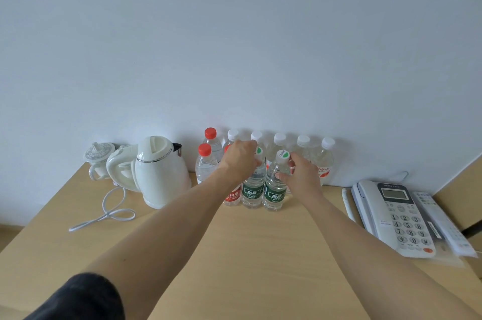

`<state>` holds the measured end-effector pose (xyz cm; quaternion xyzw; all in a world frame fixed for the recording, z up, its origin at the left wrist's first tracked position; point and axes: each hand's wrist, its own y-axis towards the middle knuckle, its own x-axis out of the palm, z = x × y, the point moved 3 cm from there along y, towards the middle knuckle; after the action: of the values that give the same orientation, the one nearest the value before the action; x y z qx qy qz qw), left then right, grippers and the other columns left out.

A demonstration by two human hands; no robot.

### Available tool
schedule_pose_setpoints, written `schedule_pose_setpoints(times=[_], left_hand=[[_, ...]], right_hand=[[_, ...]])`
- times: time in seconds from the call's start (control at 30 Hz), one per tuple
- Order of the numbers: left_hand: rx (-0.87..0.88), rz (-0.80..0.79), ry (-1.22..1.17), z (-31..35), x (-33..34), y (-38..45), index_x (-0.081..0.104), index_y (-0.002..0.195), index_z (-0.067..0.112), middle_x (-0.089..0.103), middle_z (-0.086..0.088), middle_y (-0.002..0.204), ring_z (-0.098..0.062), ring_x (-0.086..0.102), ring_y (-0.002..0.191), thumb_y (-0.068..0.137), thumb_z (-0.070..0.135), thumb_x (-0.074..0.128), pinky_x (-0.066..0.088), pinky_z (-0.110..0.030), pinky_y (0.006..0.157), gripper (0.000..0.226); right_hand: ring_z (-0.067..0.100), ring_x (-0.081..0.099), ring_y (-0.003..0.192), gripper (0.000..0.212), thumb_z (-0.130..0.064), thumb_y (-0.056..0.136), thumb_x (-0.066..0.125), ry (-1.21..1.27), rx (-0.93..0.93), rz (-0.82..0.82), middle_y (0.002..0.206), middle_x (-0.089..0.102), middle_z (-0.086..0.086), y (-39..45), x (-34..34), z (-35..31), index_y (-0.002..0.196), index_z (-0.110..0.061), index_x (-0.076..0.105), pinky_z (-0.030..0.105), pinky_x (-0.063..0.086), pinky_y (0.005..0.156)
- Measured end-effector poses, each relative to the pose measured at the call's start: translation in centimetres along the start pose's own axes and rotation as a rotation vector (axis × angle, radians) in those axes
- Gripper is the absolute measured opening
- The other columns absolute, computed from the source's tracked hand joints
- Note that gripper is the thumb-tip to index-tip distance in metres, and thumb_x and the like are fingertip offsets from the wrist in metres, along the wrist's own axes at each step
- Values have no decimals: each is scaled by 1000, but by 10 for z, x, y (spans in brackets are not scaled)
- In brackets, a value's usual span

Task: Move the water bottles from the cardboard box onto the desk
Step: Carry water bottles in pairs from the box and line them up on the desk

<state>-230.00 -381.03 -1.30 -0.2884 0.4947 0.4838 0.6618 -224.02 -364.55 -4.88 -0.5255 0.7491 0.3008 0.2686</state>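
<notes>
left hand [241,160]: gripping the upper part of a green-label bottle [252,190], fingers curling round the neck, cap mostly hidden behind the knuckles.
right hand [302,172]: holding the shoulder of a second green-label bottle [273,189], thumb and fingers pinching just below its white-and-green cap [282,155].
bottle state: both green-label bottles are standing upright on the worktop [260,254], bases down, touching or almost touching each other; cannot tell if the grip is loosening.
other bottles: red-label bottle [232,195] sitting just left of the left hand, partly hidden under the wrist; two red-cap bottles [206,163] further left; row of white-cap bottles [302,148] standing beyond both hands, against the wall.
cardboard box: not in view.
beside the hands: white kettle [159,173] with loose cord [109,215] well left of the left hand; small white pot [97,160] behind it; desk phone [393,215] and remote [443,225] well right of the right hand.
progress guess: many bottles already standing on the worktop, these two looking like the newest placements.
risk 1: bottles are packing tightly; pulling either hand back carelessly could be clipping a cap and tipping a neighbour, domino style, into the back row.
risk 2: left wrist is hanging over the red-label bottle; lowering the forearm could be knocking it toward the kettle.
risk 3: letting go before a base is flat could be leaving a green-label bottle tilting and rolling.
</notes>
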Motion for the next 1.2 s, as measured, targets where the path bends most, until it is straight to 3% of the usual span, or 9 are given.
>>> schedule_pose_setpoints(times=[0.13,0.23,0.33,0.5,0.63,0.77,1.0,1.1,1.2], left_hand=[[9,-8,-52,1,-17,-9,60,125,4,70,-14,105,-29,67,95,90,24,74,55,-40,86,43],[15,144,-115,-9,-43,-15,65,119,8,73,-7,94,-24,69,83,90,18,70,56,-37,78,32],[-2,264,3,-31,-69,-16,68,113,17,72,3,95,-23,65,91,88,25,70,48,-31,73,26],[12,59,264,-56,-63,-12,67,125,28,70,3,111,-21,58,110,85,53,73,50,-36,84,47],[10,27,254,-58,-42,-13,65,125,28,66,-1,111,-23,60,107,86,47,74,50,-35,87,45],[-27,72,197,-56,-39,-12,68,107,23,60,-6,104,-28,61,94,85,45,74,43,-31,74,32],[-39,108,106,-57,-36,-9,71,92,14,61,-7,90,-24,58,85,83,39,76,44,-31,71,27],[-22,93,88,-58,-36,-9,71,99,15,66,-4,93,-23,61,91,82,39,78,49,-34,76,31],[-1,125,95,-66,-43,-15,64,119,21,66,3,106,-22,61,99,78,41,81,51,-36,78,49]], right_hand=[[19,54,85,33,-15,78,83,5,5,1,92,59,-1,-2,1,1,94,-16,54,28,33,70],[20,55,83,31,-15,78,82,4,14,-1,89,60,-1,-1,2,3,96,-13,57,29,35,70],[19,54,80,32,-15,78,82,-3,13,0,85,57,-2,0,2,2,93,-16,54,28,33,68],[19,55,81,33,-15,77,84,-10,2,-1,86,58,-2,1,3,2,94,-15,56,27,34,67],[20,55,80,36,-15,76,85,0,4,-2,85,58,-2,2,3,3,91,-18,52,28,33,65],[20,56,83,34,-15,76,85,9,13,-3,88,60,-1,2,3,4,95,-14,57,29,36,68],[21,55,80,34,-14,75,85,19,13,4,86,58,-1,1,3,5,93,-13,55,29,35,67],[21,54,79,35,-15,76,85,15,9,1,86,59,0,2,3,6,93,-14,55,29,35,66],[18,53,79,35,-15,77,84,24,11,-4,85,57,-3,1,3,6,93,-17,54,28,34,65]])
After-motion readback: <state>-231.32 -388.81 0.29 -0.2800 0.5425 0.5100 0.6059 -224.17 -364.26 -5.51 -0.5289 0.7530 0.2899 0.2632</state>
